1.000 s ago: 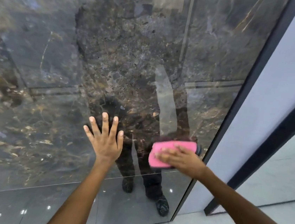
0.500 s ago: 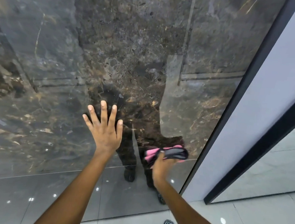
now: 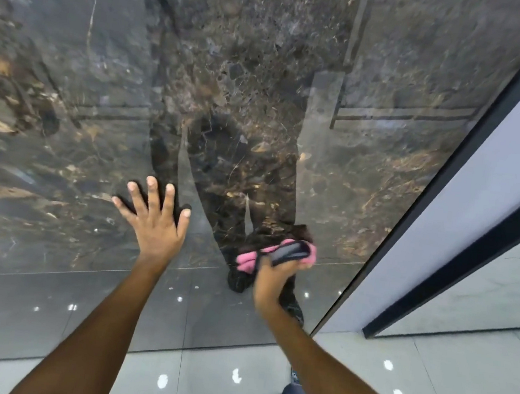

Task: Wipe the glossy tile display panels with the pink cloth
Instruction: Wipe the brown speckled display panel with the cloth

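While your left hand (image 3: 154, 227) lies flat, fingers spread, on the glossy panel (image 3: 67, 110), your right hand (image 3: 272, 274) grips the bunched pink cloth (image 3: 246, 258) low against it. Soft, light, likely slippery on gloss: hold mid-bundle, press evenly.

- Left hand (image 3: 154, 227) flat on dark glossy panel (image 3: 67, 110), fingers spread.
- Right hand (image 3: 271, 274) grips bunched pink cloth (image 3: 246, 260) against panel, low.

The glossy panel (image 3: 265, 84) was dark grey-brown marble with gold and tan veining. The cloth (image 3: 246, 260) was pink, with a dark grey band. The frame edge (image 3: 441, 185) was black, the floor (image 3: 424, 393) pale grey.
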Tool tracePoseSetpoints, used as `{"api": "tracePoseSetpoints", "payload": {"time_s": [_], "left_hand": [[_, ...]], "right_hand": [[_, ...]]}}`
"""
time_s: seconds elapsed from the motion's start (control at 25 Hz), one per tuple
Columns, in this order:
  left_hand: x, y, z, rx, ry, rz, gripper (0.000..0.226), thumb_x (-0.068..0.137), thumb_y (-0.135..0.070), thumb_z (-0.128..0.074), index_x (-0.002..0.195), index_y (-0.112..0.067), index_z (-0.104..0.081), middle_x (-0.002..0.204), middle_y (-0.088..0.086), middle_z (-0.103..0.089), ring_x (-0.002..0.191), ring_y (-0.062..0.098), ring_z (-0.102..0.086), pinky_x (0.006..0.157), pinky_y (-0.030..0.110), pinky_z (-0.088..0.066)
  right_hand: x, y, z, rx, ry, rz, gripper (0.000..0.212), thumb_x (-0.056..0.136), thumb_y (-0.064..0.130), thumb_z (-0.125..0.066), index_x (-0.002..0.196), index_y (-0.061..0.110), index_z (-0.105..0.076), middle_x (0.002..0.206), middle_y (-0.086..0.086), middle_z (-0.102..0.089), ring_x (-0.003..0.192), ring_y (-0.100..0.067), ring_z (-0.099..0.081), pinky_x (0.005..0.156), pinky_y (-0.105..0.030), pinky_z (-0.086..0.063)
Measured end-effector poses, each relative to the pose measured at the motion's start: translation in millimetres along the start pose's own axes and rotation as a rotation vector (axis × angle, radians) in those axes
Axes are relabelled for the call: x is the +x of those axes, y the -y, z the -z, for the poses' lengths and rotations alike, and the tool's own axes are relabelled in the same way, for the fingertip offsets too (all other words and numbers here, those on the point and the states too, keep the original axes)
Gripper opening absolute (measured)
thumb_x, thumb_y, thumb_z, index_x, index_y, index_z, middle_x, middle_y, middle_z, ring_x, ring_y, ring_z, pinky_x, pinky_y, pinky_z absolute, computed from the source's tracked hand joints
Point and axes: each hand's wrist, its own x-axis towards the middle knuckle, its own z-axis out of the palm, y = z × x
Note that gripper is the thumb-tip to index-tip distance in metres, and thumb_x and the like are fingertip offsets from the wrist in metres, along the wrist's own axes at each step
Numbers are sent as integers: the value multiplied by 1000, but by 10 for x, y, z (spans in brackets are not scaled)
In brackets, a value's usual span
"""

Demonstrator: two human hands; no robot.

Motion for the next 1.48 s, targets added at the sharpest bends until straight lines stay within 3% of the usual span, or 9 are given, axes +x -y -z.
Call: {"api": "tracePoseSetpoints", "payload": {"time_s": [0.28, 0.4, 0.56, 0.72, 0.88, 1.0, 1.12, 1.24, 1.48], "left_hand": [[-25, 20, -41, 14, -32, -23, 64, 103, -49, -22, 156, -29, 7, 163, -3, 16, 149, 26, 18, 115, 58, 13], [-30, 22, -38, -7, -29, -15, 63, 103, -49, -21, 156, -29, 7, 163, -3, 17, 149, 25, 18, 115, 57, 14], [11, 10, 106, -11, 36, -22, 63, 104, -46, -26, 156, -31, 6, 163, -6, 17, 149, 22, 19, 115, 53, 15], [-103, 160, 357, -164, 52, 122, 56, 105, -39, -30, 155, -40, -5, 163, -12, 13, 150, 15, 13, 116, 47, 15], [-109, 317, 245, -96, 53, 216, 58, 105, -46, -21, 155, -36, 5, 162, -8, 20, 148, 22, 22, 114, 51, 18], [-108, 356, 103, -45, 23, 177, 59, 104, -47, -19, 156, -33, 7, 162, -5, 21, 148, 25, 23, 113, 53, 16], [-155, 424, 121, -54, 18, 149, 59, 104, -48, -19, 155, -34, 8, 161, -6, 21, 147, 23, 23, 113, 53, 17], [-163, 445, 115, -35, 12, 116, 59, 105, -48, -19, 155, -34, 7, 161, -6, 21, 148, 23, 23, 114, 52, 17], [-181, 454, 90, -23, 0, 113, 59, 105, -48, -19, 155, -34, 7, 162, -5, 21, 148, 24, 22, 114, 54, 17]], "right_hand": [[836, 21, 759, -37, -331, 200, 66, 93, -4, -51, 145, -17, -12, 151, -30, -24, 139, -41, -29, 114, -34, -18], [681, -284, 425, -266, -153, 219, 105, 86, 44, -65, 154, 10, 8, 158, -3, -25, 134, -36, -40, 112, -56, -27], [-338, -286, -283, -679, -66, 872, 94, 84, 13, -69, 155, 10, -6, 156, -29, -5, 142, -46, -10, 108, -59, -30], [292, 517, 337, -826, -146, 1451, 89, 87, 25, -62, 155, 22, -5, 163, -2, 6, 149, -33, 1, 107, -48, -23], [237, 1205, 196, -591, -246, 1472, 57, 96, 27, -53, 148, 31, -30, 161, 6, 2, 149, -16, 0, 116, -38, -10], [-57, 814, -485, -891, 26, 1838, 30, 105, 20, -33, 131, 25, -45, 140, 13, -39, 134, -7, -33, 111, -39, -18], [300, 72, -394, -1693, 466, 2292, 56, 92, 7, -42, 146, 18, -35, 155, -2, -33, 143, -20, -31, 119, -46, 11], [818, 70, 243, -1471, 405, 2354, 95, 71, -2, -66, 153, 16, -22, 162, -3, -13, 148, -19, -13, 120, -43, 11], [700, 401, 378, -1051, -38, 1831, 69, 81, 16, -53, 145, 33, -33, 162, -4, 1, 149, -32, 1, 114, -58, -7]]}}
